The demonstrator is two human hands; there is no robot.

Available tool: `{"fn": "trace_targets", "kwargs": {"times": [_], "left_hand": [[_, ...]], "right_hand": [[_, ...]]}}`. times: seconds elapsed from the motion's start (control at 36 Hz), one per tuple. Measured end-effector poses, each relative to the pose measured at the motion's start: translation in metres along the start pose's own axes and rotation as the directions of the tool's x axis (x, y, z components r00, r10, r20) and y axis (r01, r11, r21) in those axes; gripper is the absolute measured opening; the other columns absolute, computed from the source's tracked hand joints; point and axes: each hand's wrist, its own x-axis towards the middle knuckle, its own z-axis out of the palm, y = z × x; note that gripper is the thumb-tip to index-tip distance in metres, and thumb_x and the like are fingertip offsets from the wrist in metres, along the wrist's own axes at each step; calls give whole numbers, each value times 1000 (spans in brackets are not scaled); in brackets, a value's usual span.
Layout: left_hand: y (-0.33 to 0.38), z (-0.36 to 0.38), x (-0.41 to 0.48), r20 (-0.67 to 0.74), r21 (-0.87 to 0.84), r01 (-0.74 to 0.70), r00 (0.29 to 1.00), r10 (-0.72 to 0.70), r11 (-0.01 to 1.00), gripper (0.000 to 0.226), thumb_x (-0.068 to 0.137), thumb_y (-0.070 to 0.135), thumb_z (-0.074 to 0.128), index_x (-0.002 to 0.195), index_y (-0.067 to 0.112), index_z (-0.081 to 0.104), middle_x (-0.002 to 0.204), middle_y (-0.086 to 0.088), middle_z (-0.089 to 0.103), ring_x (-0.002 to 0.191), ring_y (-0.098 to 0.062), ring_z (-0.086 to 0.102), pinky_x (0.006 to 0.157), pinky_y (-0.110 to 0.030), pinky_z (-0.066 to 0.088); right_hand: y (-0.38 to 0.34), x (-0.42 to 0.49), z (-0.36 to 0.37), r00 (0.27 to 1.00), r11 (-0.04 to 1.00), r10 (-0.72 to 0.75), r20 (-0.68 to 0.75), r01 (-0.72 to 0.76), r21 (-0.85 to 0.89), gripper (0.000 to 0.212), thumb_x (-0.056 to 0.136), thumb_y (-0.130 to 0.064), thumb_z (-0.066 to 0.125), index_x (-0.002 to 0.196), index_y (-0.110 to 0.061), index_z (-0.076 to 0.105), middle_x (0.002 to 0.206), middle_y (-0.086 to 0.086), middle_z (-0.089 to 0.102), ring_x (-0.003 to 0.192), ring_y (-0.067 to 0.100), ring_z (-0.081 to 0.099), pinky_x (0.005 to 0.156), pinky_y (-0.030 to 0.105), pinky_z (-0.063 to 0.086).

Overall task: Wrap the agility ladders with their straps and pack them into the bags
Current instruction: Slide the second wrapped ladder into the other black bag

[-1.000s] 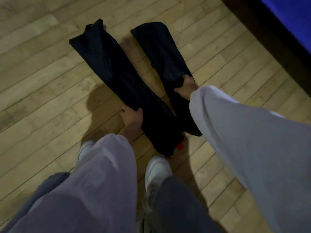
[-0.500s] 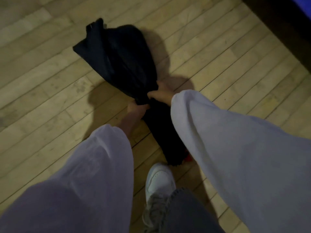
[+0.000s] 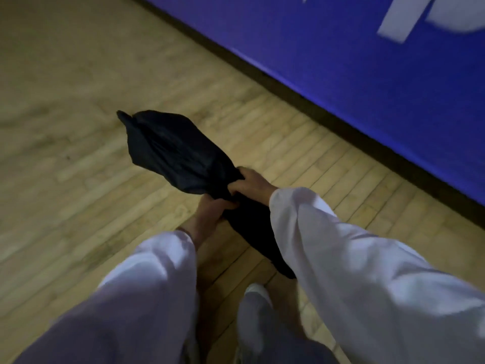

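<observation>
Two long black bags (image 3: 175, 151) are gathered together into one bundle and lifted off the wooden floor. My left hand (image 3: 210, 214) grips the bundle from the left at its middle. My right hand (image 3: 252, 183) clasps the same spot from the right. The far half of the bundle bulges out ahead of my hands; the near half (image 3: 258, 237) hangs down behind my right sleeve. No ladder or strap shows; whatever is inside the bags is hidden.
A blue padded wall (image 3: 367, 82) with white markings runs along the right, with a dark base strip (image 3: 301, 98) where it meets the wooden floor (image 3: 78, 158). My white shoe (image 3: 256, 292) stands just below the bags.
The two bags lay side by side on the floor, one hand on each. Both hands brought them together into one bundle and lifted it. The view swung right, showing the blue wall.
</observation>
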Motion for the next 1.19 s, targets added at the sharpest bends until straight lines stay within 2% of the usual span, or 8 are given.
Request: {"fn": "trace_targets", "kwargs": {"times": [0.11,0.31,0.53,0.67,0.78,0.89,1.03,1.19], "left_hand": [[95,-7,-52,122,-1,-215,969,213,977,32,83,-8,66,112,5,61,99,-6,67,79,-11,67,61,-21,56],[209,-37,-86,194,-57,-480,855,481,876,22,86,3,68,102,19,65,93,3,71,80,-5,71,62,-22,55],[329,-92,-43,99,253,-586,807,582,770,17,88,15,69,102,6,66,97,-18,68,84,-28,65,66,-33,47],[415,-90,-44,202,248,-647,763,615,721,17,89,10,65,106,8,63,84,5,64,61,9,59,56,-7,44],[508,-86,-65,245,328,-640,768,591,695,22,90,20,66,107,5,66,98,-22,68,79,-23,66,65,-31,49],[631,-79,-100,360,369,-699,715,599,613,23,88,18,68,107,4,66,89,1,66,67,13,59,63,-6,44],[787,-64,-154,485,395,-788,616,621,472,32,84,19,72,114,19,60,99,15,63,84,11,61,78,-12,50],[944,-47,-206,561,370,-865,499,661,338,32,83,15,74,108,26,58,98,20,62,84,14,61,74,-9,48]], "right_hand": [[-92,-56,-54,980,979,-198,-22,196,-51,38,79,-26,79,110,-23,56,96,-13,61,85,1,58,75,11,46],[-215,-82,-113,946,937,-310,-93,287,-199,56,77,-30,81,127,-14,59,117,1,66,106,16,61,91,25,48],[-340,-34,-161,921,884,-387,-39,359,-298,48,82,-22,77,125,-14,60,114,-1,63,101,13,59,66,10,43],[-406,-37,-218,917,852,-398,-17,363,-378,46,81,-21,77,122,-16,57,111,-3,61,96,12,58,75,18,44],[-482,-61,-280,913,809,-407,20,371,-456,43,79,-23,78,116,-14,59,110,-3,64,98,14,61,83,25,49],[-574,-96,-358,905,781,-425,-14,358,-512,44,76,-21,80,114,-13,60,109,3,66,98,18,62,83,26,50],[-689,-157,-456,900,760,-434,-38,343,-552,34,77,-21,79,104,-20,58,93,-7,65,83,8,62,64,8,45],[-807,-219,-558,857,713,-497,-135,315,-627,37,76,-24,79,106,-17,60,99,-1,68,89,16,65,74,23,51]]}}
